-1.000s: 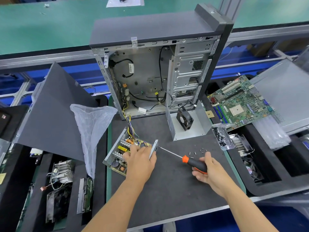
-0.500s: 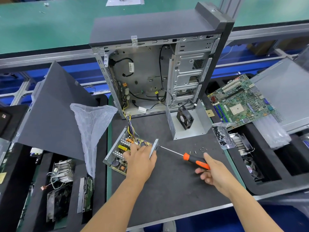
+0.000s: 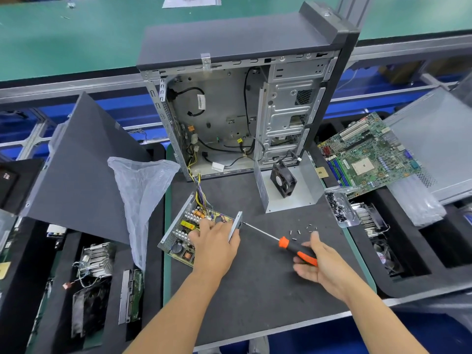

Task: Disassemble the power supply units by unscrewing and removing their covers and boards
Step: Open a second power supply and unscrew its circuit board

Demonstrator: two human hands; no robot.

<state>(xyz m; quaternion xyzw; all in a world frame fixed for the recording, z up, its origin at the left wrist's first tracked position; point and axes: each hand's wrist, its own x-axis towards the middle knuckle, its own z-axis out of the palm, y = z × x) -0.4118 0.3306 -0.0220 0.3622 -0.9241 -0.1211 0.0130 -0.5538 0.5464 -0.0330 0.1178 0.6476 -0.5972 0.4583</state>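
Lying on the dark mat of the counter (image 3: pixel 255 290), just in front of an open computer case (image 3: pixel 242 103), is a power supply unit (image 3: pixel 186 231) with its cover off. Its board is exposed: a yellow block, a copper coil, silver heat-sink fins and dark round capacitors sit inside a shallow perforated metal tray. A bundle of yellow, black and purple wires (image 3: pixel 198 190) runs from the unit up into the case.

The left hand (image 3: pixel 217 241) rests on top of the unit, fingers curled over the components, thumb against the tray's raised right wall. The right hand (image 3: pixel 319 264) loosely grips the orange and black handle of a screwdriver (image 3: pixel 281 242), fingers partly uncurled. The tool's thin shaft reaches left, and its tip meets the outer face of that right wall.

A few loose screws (image 3: pixel 301 229) lie on the mat near the right hand. Beyond them a small clear plastic box (image 3: pixel 339 209) holds many dark screws. An upright, bent metal cover (image 3: pixel 288 185) stands near the case with a black fan (image 3: pixel 283 178) sitting in it.

A clear plastic bag (image 3: pixel 139 195) hangs at the left. Black foam trays (image 3: pixel 153 302) on either side hold heat sinks (image 3: pixel 98 256), fans and a drive. A green motherboard (image 3: pixel 367 154) rests at the right.
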